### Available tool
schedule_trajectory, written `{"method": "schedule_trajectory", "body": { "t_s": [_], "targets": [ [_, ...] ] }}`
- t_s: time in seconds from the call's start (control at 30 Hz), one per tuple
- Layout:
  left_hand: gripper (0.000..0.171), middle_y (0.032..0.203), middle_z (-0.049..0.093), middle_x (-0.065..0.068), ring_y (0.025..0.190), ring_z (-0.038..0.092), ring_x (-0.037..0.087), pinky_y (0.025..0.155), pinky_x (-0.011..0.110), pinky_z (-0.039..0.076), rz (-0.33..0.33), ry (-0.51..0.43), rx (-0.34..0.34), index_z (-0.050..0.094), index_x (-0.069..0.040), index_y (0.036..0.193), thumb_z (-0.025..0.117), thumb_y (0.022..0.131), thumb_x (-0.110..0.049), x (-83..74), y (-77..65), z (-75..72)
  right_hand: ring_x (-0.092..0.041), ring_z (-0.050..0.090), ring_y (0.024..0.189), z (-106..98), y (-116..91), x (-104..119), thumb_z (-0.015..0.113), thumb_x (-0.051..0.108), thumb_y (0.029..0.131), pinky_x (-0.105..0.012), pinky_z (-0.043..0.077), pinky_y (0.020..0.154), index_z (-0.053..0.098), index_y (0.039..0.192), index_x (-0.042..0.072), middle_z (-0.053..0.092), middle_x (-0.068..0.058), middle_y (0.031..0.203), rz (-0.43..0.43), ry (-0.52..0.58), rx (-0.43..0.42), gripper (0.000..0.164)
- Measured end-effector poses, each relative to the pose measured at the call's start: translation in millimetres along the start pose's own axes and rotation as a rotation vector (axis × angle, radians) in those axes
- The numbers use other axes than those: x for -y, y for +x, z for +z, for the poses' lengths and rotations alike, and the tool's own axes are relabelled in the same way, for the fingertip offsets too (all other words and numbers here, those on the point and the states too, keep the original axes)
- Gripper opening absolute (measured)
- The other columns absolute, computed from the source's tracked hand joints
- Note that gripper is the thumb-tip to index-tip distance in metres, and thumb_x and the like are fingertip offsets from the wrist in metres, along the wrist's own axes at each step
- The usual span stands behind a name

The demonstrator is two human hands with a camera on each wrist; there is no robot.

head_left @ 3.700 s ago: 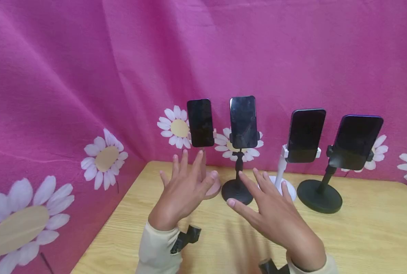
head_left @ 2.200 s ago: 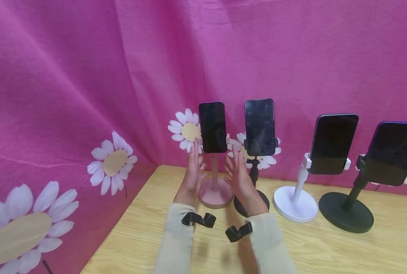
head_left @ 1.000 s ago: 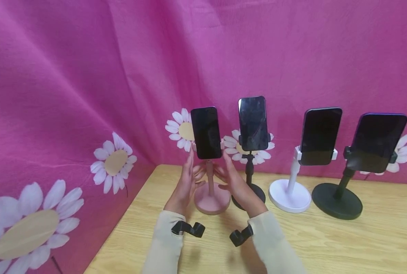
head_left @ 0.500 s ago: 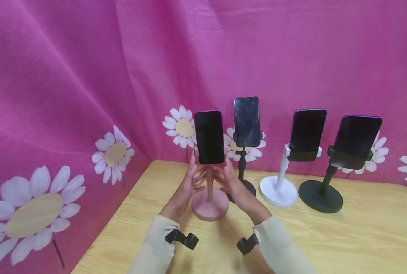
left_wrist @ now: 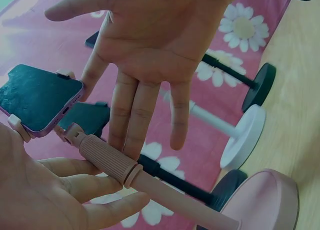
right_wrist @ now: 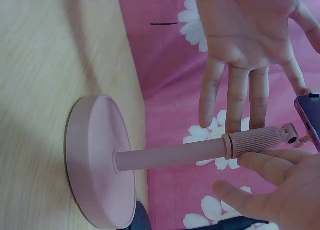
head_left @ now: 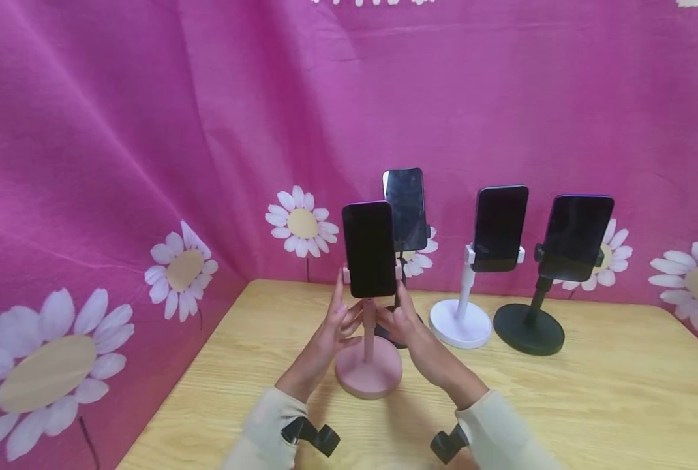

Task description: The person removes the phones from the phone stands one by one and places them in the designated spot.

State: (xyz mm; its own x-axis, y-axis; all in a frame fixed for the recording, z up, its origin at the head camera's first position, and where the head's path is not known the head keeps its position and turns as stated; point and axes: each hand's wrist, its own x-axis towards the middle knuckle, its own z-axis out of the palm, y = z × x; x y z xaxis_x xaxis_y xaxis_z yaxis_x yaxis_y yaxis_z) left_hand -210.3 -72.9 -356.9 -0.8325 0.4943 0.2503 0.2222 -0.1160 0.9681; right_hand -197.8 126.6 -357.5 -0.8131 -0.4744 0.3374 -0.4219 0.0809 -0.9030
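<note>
A pink phone stand (head_left: 369, 375) holds a dark-screened phone (head_left: 370, 251) with a purple edge. My left hand (head_left: 325, 329) is at its left side and my right hand (head_left: 410, 326) at its right. In both wrist views the fingers are nearly straight, with fingertips against the ribbed collar (left_wrist: 107, 157) of the stem, below the phone. An index finger of each hand reaches up beside the phone clamp (head_left: 398, 270). The round base (right_wrist: 100, 165) appears to rest on the table.
Behind the pink stand is a black stand with a phone (head_left: 408, 209), partly hidden. Farther right stand a white stand (head_left: 460, 324) and a dark green one (head_left: 528, 329), each bearing a phone. A pink flowered cloth (head_left: 237, 163) hangs behind the wooden table (head_left: 607, 385).
Both hands, spread over the table at first, came to the pink stand's sides and touched its stem. The stand has moved forward out of the row, toward me.
</note>
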Motion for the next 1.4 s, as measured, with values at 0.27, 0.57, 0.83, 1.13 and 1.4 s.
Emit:
{"method": "schedule_trajectory", "body": {
  "t_s": [0.27,0.57,0.83,1.13,1.4],
  "targets": [
    [0.058,0.157,0.025,0.008,0.140,0.028,0.036,0.107,0.063,0.025,0.005,0.007,0.077,-0.008,-0.053,0.147,0.027,0.101,-0.047,-1.4,-0.5,24.6,-0.031,0.037,0.137,-14,-31,9,0.020,0.042,0.105,-0.070,0.011,0.107,-0.010,0.150,0.045,0.032,-0.011,0.153,-0.003,-0.076,-0.021,0.054],
    [0.057,0.157,0.024,0.002,0.140,0.032,0.029,0.108,0.057,0.029,0.028,0.007,0.144,-0.009,-0.054,0.147,0.025,0.102,-0.044,0.6,-3.4,46.4,-0.029,0.036,0.138,-23,-59,16,0.023,0.029,0.106,-0.072,0.006,0.105,-0.012,0.149,0.046,0.038,-0.009,0.150,0.061,-0.112,-0.066,0.058],
    [0.058,0.157,0.024,0.000,0.141,0.030,0.027,0.108,0.054,0.032,0.042,0.017,0.175,-0.008,-0.057,0.145,0.025,0.101,-0.042,0.1,-2.0,56.7,-0.031,0.035,0.138,-31,-73,15,0.022,0.028,0.107,-0.072,0.009,0.105,-0.014,0.151,0.035,0.036,-0.011,0.151,0.074,-0.149,-0.081,0.057],
    [0.056,0.158,0.022,-0.001,0.141,0.029,0.024,0.107,0.053,0.034,0.012,0.020,0.210,-0.007,-0.056,0.145,0.024,0.101,-0.045,-0.4,-3.8,59.4,-0.032,0.032,0.139,-34,-82,14,0.023,0.030,0.107,-0.074,0.012,0.102,-0.013,0.151,0.040,0.033,-0.012,0.153,0.029,-0.119,-0.066,0.058],
    [0.056,0.157,0.025,0.003,0.141,0.031,0.026,0.106,0.053,0.035,0.037,0.015,0.221,-0.007,-0.054,0.147,0.023,0.101,-0.043,-3.2,0.2,57.6,-0.030,0.035,0.138,-40,-78,13,0.025,0.026,0.106,-0.071,0.017,0.104,-0.008,0.152,0.037,0.034,-0.012,0.152,0.013,-0.123,-0.059,0.058]
  ]
}}
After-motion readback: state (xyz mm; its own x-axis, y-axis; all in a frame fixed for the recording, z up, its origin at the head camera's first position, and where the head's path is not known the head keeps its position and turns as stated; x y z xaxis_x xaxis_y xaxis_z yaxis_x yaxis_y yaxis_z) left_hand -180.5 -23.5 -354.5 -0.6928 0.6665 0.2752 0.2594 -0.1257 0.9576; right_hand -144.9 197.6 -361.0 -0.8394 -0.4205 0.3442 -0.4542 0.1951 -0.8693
